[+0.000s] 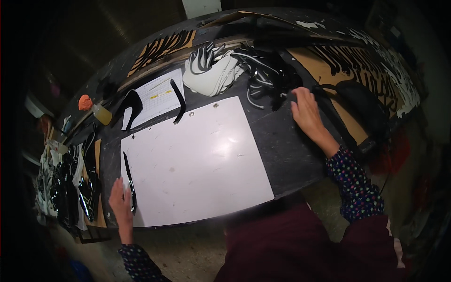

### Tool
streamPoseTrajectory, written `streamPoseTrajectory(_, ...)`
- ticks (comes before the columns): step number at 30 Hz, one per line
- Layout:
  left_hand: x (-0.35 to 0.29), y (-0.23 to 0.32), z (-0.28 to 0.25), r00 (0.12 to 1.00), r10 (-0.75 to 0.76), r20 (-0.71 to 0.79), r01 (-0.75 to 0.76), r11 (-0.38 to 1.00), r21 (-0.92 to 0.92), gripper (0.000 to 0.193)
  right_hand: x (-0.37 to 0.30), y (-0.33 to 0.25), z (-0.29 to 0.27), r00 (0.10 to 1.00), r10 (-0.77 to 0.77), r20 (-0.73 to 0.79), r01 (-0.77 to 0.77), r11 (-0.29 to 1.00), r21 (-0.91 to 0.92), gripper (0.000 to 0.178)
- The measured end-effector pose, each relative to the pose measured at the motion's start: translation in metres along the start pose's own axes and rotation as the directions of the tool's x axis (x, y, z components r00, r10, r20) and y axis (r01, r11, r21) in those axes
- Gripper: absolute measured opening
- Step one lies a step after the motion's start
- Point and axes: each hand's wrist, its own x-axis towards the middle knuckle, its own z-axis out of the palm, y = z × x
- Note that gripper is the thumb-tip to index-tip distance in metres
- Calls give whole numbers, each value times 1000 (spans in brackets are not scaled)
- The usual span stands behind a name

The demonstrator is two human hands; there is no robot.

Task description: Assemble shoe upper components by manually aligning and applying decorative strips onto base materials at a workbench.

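My left hand [122, 202] is at the left edge of a white board [206, 164], fingers stretched and slightly apart. Just beside its fingertips, a narrow glossy black strip [128, 176] lies along that edge; whether they touch it, I cannot tell. My right hand [308, 113] reaches over the dark table, its fingers extended close to a heap of glossy black pieces [265, 70]. Nothing shows in that hand. Left of the heap sits a stack of whitish curved pieces [213, 75] with dark edges.
A printed sheet [157, 96] behind the board bears two curved black pieces. Brown cardboard [354, 115] with rows of black strips lies at right, and more cardboard [141, 58] at the back left. A bottle of yellow liquid [102, 114] stands left; glossy black pieces [87, 192] hang at the left edge.
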Motion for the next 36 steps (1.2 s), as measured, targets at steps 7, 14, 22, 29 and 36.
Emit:
streamPoseTrajectory(7,-12,35,31,996,-90,5,90,995,-50,35,-38,69,-44,966,255,-42,-254,910,-327,37)
streamPoseTrajectory(14,-6,21,32,989,-145,29,141,984,105,36,-32,57,-88,992,81,-94,-88,993,-79,26)
streamPoseTrajectory(22,12,124,26,998,-3,63,1,999,42,54,-63,39,-71,999,-26,43,19,987,159,21)
streamPoseTrajectory(29,3,236,39,880,473,41,-473,870,139,49,-77,25,-31,971,-236,-36,231,966,-119,30)
streamPoseTrajectory(36,-4,250,35,874,482,65,-486,870,87,43,-76,26,-31,976,-218,-2,217,972,-85,32)
